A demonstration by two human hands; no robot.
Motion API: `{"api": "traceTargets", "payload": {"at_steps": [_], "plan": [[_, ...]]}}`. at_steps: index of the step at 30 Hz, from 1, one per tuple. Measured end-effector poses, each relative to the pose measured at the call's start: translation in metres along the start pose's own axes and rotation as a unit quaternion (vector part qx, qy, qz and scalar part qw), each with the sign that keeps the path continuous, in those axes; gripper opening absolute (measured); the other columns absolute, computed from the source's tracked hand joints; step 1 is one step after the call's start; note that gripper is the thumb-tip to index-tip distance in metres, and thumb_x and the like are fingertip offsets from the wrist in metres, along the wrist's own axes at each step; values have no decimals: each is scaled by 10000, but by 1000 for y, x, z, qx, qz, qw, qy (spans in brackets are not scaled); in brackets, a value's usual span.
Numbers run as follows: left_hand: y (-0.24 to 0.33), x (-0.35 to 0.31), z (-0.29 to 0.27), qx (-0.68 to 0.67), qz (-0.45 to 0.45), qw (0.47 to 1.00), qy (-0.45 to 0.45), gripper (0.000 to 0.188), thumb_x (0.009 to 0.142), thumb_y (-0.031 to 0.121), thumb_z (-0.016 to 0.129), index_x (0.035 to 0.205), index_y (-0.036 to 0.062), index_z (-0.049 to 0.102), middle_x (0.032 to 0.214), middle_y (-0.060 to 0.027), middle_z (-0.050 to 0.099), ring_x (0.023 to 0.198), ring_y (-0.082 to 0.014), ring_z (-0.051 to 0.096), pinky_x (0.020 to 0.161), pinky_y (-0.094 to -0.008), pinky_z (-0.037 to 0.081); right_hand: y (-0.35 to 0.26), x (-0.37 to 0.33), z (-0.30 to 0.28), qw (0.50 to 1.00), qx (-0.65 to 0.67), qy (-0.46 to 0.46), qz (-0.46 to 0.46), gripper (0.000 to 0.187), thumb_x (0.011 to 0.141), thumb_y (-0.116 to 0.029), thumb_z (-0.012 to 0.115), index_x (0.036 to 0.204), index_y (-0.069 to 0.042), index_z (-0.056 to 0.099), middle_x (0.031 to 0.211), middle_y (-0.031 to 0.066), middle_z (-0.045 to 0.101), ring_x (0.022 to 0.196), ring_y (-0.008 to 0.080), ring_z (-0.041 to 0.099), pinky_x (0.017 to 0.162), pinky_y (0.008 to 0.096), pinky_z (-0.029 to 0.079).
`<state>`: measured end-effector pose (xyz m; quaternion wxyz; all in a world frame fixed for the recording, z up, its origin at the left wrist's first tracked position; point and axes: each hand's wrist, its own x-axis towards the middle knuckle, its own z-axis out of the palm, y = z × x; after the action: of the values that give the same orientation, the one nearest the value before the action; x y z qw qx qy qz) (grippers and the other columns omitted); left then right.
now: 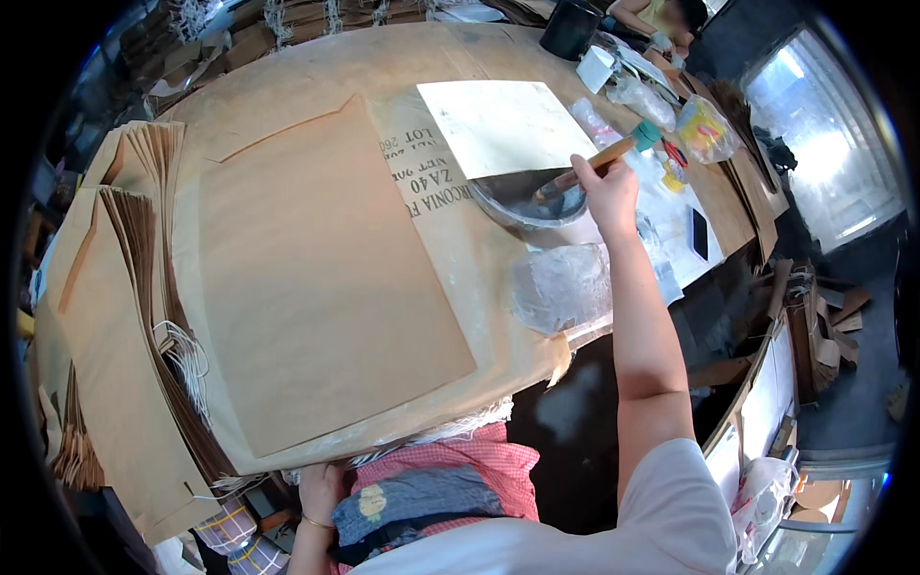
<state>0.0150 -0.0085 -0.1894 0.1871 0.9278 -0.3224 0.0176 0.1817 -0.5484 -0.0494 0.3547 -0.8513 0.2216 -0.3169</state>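
Observation:
My right hand [611,196] is closed round the wooden handle of a brush [615,151]. The brush's lower end rests inside a grey bowl [503,213] at the right of the table. A pale flat board [508,129] covers the far part of the bowl. My left hand [322,491] is low at the table's front edge, by loose white strings, with its fingers mostly hidden. Between my arms, a large brown paper bag [331,287] lies flat, its far end folded open. A clear plastic-wrapped block [563,287] sits just in front of the bowl.
Thick stacks of brown paper bags [105,307] line the left side. On the right lie a phone [700,234], red-handled scissors [675,153], a green roll [646,135] and plastic bags [707,129]. A black bucket [570,29] stands far right, near another person [661,19].

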Motion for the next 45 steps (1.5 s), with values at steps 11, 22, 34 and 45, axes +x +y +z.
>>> {"api": "traceTargets", "payload": {"at_steps": [11, 22, 34, 45], "plan": [[10, -24, -40, -57, -73, 993, -77, 98, 769, 53, 557, 867, 49, 568, 728, -164, 574, 686, -344, 559, 607, -434, 424, -42, 21, -14, 976, -213, -18, -36, 411, 764, -342, 597, 825, 65, 607, 834, 271, 632, 815, 386, 631, 749, 442, 481], [19, -30, -65, -68, -147, 983, 88, 139, 590, -5, 649, 700, 20, 568, 784, -89, 535, 780, -281, 519, 657, -372, 444, -195, -258, 67, 863, 168, -371, -299, 213, 709, -48, 727, 914, -33, 667, 691, 92, 614, 601, 221, 583, 543, 291, 459], [-6, 9, -80, 23, -123, 990, 57, 126, 682, 69, 562, 749, -38, 558, 1189, -240, 548, 871, -274, 526, 778, -360, 438, -220, -286, 116, 842, 120, -462, -252, 135, 739, -50, 698, 860, -18, 646, 731, 113, 610, 646, 250, 601, 575, 297, 474], [-4, 15, -75, 86, -123, 989, 10, 158, 654, 79, 577, 759, -38, 564, 1195, -281, 531, 863, -271, 536, 765, -349, 445, -198, -287, 102, 902, 108, -417, 6, 119, 774, -89, 682, 820, 13, 640, 701, 81, 657, 623, 111, 607, 571, 250, 489]]}}
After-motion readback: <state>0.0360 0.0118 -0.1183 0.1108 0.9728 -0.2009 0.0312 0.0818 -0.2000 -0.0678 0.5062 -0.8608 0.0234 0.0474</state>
